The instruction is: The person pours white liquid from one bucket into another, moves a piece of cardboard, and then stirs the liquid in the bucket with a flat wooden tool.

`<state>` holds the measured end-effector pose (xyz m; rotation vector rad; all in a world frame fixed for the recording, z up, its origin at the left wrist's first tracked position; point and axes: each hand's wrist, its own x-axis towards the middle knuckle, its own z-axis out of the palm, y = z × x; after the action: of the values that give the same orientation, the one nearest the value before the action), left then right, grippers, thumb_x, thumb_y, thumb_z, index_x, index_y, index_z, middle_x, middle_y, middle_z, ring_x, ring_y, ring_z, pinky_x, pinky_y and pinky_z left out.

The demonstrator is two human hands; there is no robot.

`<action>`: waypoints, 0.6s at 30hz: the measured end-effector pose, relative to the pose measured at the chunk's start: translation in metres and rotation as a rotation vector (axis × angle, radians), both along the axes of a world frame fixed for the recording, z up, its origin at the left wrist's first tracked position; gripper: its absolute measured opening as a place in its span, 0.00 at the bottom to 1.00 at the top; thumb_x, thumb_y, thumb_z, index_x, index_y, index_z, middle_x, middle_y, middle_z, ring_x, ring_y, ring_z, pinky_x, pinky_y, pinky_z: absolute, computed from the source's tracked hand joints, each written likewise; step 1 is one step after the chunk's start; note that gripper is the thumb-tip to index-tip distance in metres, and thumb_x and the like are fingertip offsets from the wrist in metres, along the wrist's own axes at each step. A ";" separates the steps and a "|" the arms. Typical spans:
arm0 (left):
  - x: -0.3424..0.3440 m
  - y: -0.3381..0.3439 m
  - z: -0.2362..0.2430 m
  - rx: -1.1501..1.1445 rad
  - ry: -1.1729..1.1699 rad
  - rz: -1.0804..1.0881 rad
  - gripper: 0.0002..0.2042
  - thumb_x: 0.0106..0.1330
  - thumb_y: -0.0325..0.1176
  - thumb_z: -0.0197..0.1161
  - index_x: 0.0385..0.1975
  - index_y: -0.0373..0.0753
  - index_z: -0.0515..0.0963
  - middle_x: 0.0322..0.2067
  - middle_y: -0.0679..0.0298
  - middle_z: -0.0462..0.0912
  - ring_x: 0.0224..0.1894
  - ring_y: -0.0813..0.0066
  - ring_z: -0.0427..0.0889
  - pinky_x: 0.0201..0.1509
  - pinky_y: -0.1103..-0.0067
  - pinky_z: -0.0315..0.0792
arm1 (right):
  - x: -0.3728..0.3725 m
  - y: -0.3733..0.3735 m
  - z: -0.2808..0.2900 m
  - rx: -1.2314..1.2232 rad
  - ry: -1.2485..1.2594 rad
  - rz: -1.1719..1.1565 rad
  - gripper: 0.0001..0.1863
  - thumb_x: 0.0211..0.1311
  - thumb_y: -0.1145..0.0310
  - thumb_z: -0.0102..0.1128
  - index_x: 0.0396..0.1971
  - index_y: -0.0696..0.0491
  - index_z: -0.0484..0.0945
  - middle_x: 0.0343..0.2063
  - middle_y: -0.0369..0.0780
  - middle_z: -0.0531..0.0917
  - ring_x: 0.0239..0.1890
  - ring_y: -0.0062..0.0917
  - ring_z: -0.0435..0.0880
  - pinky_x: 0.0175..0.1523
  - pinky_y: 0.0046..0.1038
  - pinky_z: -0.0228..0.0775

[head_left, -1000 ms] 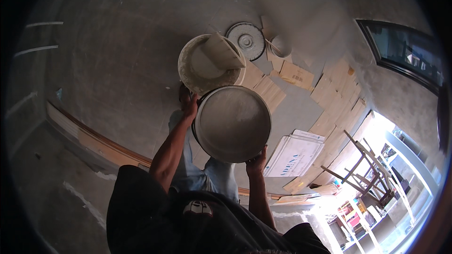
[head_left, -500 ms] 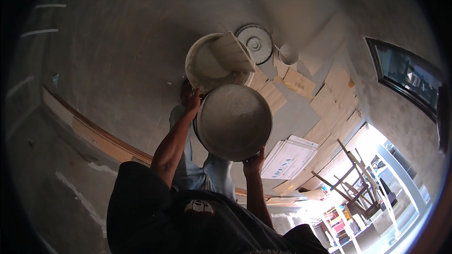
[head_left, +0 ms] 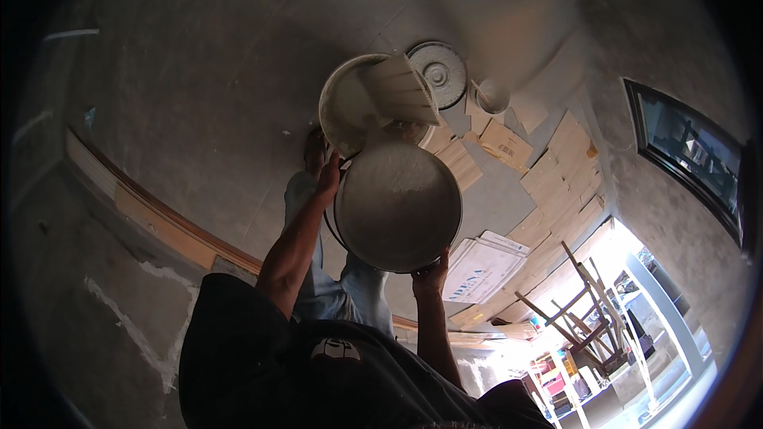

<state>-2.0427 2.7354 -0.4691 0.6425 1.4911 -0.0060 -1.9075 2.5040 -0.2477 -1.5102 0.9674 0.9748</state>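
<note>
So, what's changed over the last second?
Grey material now pours over the far rim of the held bucket into the standing bucket; no stream showed earlier. Nothing was taken hold of or let go: left hand and right hand stay on the held bucket.

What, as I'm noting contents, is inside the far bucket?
A pale panel slants inside the far bucket, and blurred pale material seems to pour in from the held bucket. Whatever the panel and held bucket cover cannot be seen.
</note>
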 end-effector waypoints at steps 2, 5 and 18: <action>-0.009 0.000 -0.005 -0.041 -0.004 0.023 0.33 0.62 0.63 0.45 0.59 0.43 0.63 0.49 0.61 0.72 0.48 0.70 0.71 0.53 0.72 0.62 | -0.001 0.000 -0.003 0.004 0.015 0.006 0.46 0.53 0.33 0.49 0.66 0.46 0.51 0.64 0.43 0.56 0.66 0.38 0.55 0.65 0.44 0.51; -0.004 -0.003 0.000 -0.040 -0.003 0.039 0.34 0.62 0.62 0.48 0.63 0.48 0.57 0.48 0.61 0.72 0.45 0.71 0.72 0.51 0.70 0.64 | 0.003 -0.002 -0.004 0.014 0.015 0.017 0.47 0.52 0.32 0.49 0.66 0.47 0.51 0.65 0.44 0.55 0.66 0.38 0.55 0.65 0.44 0.50; -0.016 -0.005 0.017 -0.176 -0.102 0.297 0.31 0.65 0.63 0.43 0.47 0.37 0.73 0.40 0.63 0.78 0.40 0.74 0.74 0.48 0.78 0.64 | 0.002 0.006 -0.003 -0.013 0.015 0.054 0.52 0.49 0.31 0.51 0.67 0.49 0.48 0.66 0.44 0.52 0.67 0.39 0.53 0.66 0.44 0.49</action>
<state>-2.0590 2.7301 -0.4522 0.2722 1.4562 0.1211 -1.9051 2.5102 -0.2511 -1.5488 0.9496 1.0213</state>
